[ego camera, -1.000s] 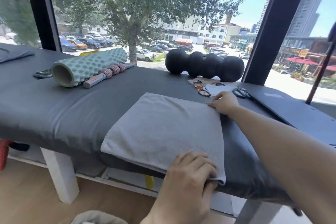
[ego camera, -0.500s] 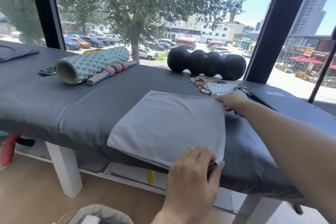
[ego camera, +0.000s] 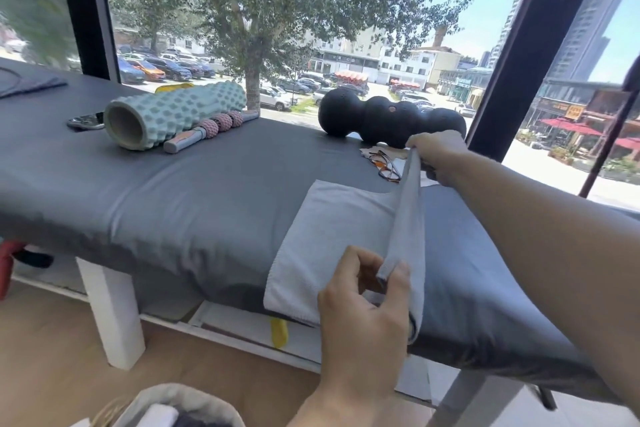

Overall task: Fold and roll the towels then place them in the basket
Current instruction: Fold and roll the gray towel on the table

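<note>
Towel (ego camera: pixel 332 236) edge now off the bed (ego camera: pixel 173 191), in both hands' grip.

We see two bare hands, the left hand (ego camera: pixel 360 315) and the right hand (ego camera: pixel 438 158); we find no glove, ring or watch on either; the right forearm (ego camera: pixel 540 218) is bare along its whole visible length, with no sleeve in view; the left wrist (ego camera: pixel 332 402) is likewise uncovered at the frame's lower edge.

Towel (ego camera: pixel 325 239) lies on table (ego camera: pixel 194 191), rollers behind it.
</note>
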`<state>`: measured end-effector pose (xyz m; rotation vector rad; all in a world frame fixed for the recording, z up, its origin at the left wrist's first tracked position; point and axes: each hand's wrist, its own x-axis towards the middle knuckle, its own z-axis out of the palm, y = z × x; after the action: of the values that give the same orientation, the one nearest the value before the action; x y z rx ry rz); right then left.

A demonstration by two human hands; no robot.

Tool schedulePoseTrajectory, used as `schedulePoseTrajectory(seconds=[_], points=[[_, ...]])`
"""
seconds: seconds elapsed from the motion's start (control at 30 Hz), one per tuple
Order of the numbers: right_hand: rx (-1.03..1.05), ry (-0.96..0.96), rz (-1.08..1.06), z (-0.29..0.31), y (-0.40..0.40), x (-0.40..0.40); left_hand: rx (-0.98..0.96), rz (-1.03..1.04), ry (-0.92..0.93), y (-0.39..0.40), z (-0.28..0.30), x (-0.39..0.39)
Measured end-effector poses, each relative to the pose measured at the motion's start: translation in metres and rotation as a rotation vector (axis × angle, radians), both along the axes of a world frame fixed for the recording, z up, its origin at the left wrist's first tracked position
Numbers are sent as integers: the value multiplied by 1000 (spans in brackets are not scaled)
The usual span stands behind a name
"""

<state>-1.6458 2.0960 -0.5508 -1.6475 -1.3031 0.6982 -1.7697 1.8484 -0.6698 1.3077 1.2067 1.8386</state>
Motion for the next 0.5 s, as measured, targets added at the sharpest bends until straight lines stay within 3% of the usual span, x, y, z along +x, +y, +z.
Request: schedulePoseTrajectory(seconds=[0.13, 0.5], points=[[7, -16, 49, -2, 14, -53, -3, 96, -21, 2, -8, -31], [0, -402, 140, -31, 13, -135, -230, 157, 115, 1, -22, -95]])
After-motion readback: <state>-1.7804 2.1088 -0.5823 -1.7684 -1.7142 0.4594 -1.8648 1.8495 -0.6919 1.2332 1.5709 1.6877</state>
